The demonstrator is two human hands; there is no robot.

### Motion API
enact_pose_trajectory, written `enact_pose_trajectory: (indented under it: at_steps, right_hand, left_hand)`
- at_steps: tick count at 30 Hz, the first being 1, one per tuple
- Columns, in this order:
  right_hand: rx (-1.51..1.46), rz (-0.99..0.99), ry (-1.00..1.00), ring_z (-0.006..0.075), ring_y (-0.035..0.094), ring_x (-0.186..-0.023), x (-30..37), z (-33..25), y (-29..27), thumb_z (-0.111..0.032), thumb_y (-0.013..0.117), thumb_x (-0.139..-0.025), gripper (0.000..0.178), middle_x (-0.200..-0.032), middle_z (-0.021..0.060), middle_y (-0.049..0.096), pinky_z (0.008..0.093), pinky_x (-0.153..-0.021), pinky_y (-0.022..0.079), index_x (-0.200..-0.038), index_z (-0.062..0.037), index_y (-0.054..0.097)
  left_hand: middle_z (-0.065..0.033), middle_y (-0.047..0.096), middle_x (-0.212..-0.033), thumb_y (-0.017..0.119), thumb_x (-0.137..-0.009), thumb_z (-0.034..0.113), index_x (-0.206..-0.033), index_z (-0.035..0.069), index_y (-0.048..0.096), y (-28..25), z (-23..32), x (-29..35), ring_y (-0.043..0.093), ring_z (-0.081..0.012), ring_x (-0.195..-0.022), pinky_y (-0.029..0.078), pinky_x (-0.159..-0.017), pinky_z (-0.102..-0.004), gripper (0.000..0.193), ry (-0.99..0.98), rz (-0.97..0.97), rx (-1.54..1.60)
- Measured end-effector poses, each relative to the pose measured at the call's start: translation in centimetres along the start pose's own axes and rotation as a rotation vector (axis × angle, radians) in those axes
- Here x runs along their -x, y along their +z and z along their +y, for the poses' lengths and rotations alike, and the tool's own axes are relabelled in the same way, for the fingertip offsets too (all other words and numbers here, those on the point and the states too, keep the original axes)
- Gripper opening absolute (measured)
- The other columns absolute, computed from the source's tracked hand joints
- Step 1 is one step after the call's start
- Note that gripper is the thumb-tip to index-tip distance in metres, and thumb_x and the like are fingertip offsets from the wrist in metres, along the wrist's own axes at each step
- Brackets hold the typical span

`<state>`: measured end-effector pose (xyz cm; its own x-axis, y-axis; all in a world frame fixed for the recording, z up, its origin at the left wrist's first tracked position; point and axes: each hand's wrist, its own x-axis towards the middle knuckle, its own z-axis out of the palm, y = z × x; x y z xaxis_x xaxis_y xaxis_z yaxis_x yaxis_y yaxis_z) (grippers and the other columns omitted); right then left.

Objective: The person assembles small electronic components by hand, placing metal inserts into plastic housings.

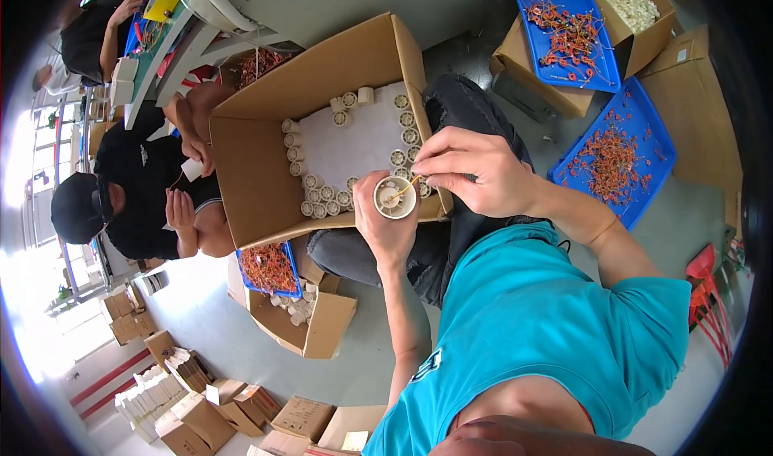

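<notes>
My left hand [382, 234] is wrapped round a white round plastic housing [394, 208], its hollow end facing up. Small parts show inside, too small to name. From the right, my right hand [479, 170] pinches a thin yellow-orange wire [412, 184] that runs down into the housing. Both hands are over the near edge of an open cardboard box [282, 162] resting by my legs. Several similar white housings [326, 192] stand in it along the sides, on a pale sheet [346, 146].
At the right, two blue trays [656, 162] [568, 73] hold heaps of red-orange wired parts. A box of white pieces [624, 1] is behind them. On the left a co-worker [133, 174] sits handling a white piece. Another box [326, 327] with a wire-filled tray [270, 269] stands below.
</notes>
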<state>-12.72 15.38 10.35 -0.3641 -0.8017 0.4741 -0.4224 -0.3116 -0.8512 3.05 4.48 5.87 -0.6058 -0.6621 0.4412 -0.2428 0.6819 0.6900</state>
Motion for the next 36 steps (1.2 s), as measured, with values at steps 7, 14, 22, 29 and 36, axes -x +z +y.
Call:
enact_pose_trajectory:
  at_steps: [7,14,22,29,36]
  right_hand:
    - [0.081,-0.023,-0.075,0.0274,0.064,-0.088,0.1,0.9,1.1,0.000,0.071,-0.076,0.018,-0.098,0.0090,0.065,0.0369,-0.076,0.054,-0.094,0.0010,0.071]
    - [0.071,-0.018,-0.002,0.0274,0.061,-0.092,-0.2,1.2,2.3,0.001,0.074,-0.069,0.021,-0.106,0.0107,0.064,0.0359,-0.079,0.051,-0.089,-0.0018,0.073]
    - [0.139,-0.175,0.181,0.0265,0.063,-0.095,-0.4,1.0,2.7,-0.001,0.072,-0.071,0.018,-0.109,0.0109,0.063,0.0363,-0.082,0.053,-0.088,-0.0026,0.073]
    - [0.266,-0.169,0.149,0.0275,0.064,-0.093,0.4,0.5,3.0,-0.005,0.070,-0.075,0.013,-0.107,0.0097,0.062,0.0377,-0.080,0.053,-0.088,-0.0045,0.072]
    - [0.281,-0.145,0.136,0.0263,0.065,-0.085,0.6,1.1,3.3,-0.005,0.067,-0.072,0.013,-0.102,0.0075,0.062,0.0379,-0.072,0.054,-0.084,-0.0066,0.071]
  left_hand:
    - [-0.0132,0.061,-0.101,0.082,-0.063,0.002,-0.109,0.003,0.056,0.4,0.4,-0.3,0.061,-0.0316,-0.089,0.050,-0.080,-0.0397,0.053,0.045,-0.032,-0.016]
    - [-0.0132,0.062,-0.103,0.078,-0.063,-0.001,-0.111,0.003,0.055,1.0,0.8,-0.6,0.061,-0.0333,-0.091,0.048,-0.079,-0.0429,0.053,0.062,-0.053,-0.046]
    - [-0.0134,0.062,-0.101,0.073,-0.064,-0.008,-0.109,0.004,0.057,0.9,1.3,-0.8,0.062,-0.0327,-0.090,0.051,-0.077,-0.0408,0.049,0.093,-0.039,-0.001]
    - [-0.0128,0.062,-0.102,0.074,-0.065,-0.008,-0.108,0.004,0.056,0.9,1.0,-0.5,0.062,-0.0324,-0.089,0.052,-0.075,-0.0391,0.048,0.064,-0.069,0.059]
    - [-0.0132,0.061,-0.099,0.076,-0.065,-0.005,-0.109,0.005,0.056,1.0,1.0,-0.2,0.062,-0.0327,-0.088,0.052,-0.076,-0.0388,0.049,0.011,-0.079,0.080]
